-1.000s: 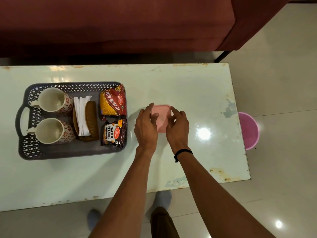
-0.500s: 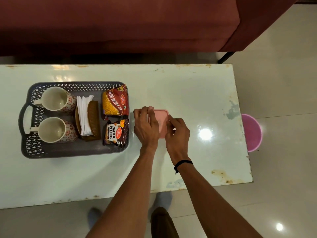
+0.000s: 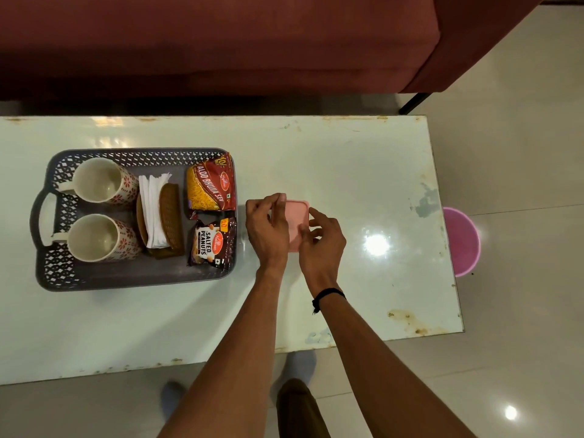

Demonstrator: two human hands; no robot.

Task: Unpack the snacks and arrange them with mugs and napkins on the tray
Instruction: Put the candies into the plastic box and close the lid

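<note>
Two hands work one pink box (image 3: 297,222) on the table (image 3: 347,172), just right of the tray (image 3: 132,276); our left hand (image 3: 267,230) pinches the box's far-left corner; our right hand (image 3: 322,241) presses fingertips on its near-right part, whether gripping we cannot tell. We judge the box light, rigid plastic, smooth and liable to slide on the glossy top; hold opposite edges, not the lid centre. The tray already carries two mugs (image 3: 98,180), napkins (image 3: 153,210) and two packets (image 3: 210,188).
</note>
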